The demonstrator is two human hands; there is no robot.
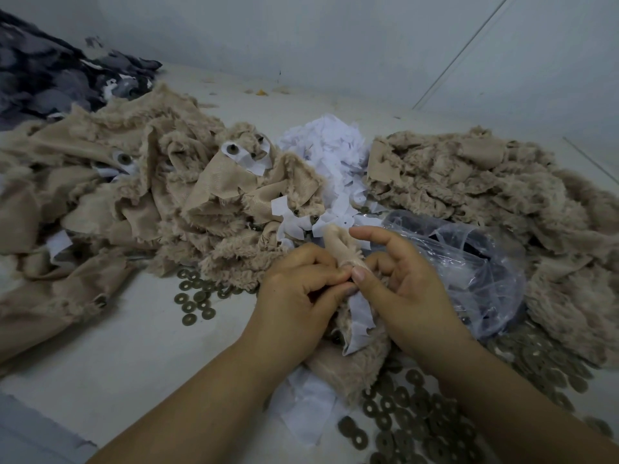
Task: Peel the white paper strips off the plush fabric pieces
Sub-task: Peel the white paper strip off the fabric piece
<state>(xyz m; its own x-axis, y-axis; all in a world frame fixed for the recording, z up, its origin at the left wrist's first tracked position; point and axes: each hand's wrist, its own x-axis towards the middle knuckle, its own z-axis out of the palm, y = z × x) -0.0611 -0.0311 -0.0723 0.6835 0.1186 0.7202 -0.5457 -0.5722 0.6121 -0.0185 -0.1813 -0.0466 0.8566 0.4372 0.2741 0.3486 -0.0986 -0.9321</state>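
On a pale table [140, 356], a dark grey fabric heap [50, 78] sits at far left, and beside it a tan pile [134, 182] of plush pieces waits with white paper tabs and round studs showing. Loose brown washers [192, 301] lie scattered at its near edge. Behind, at centre, a mound of peeled paper scraps [330, 145] rises between that pile and the next.

At centre foreground the left hand [298, 296], fingers curled, pinches one plush piece [348, 366] at its upper fold, steadying it. Touching it thumb to thumb, the right hand [412, 289] grips the top of a white paper strip [360, 319] that hangs down over the fur, its forefinger lifted free. The strip appears partly lifted; how much still clings underneath cannot be told.

The peel will likely go best if the left hand holds the fabric right beside the joint while the right draws the strip away low and steadily along its length; a sharp tug risks tearing the paper and leaving a stub behind. Regripping close to the fabric should help if it starts to rip.

To the right lie a crumpled clear bag [469, 262], more washers [435, 416], and a second plush pile [485, 189] showing no paper, seemingly finished.
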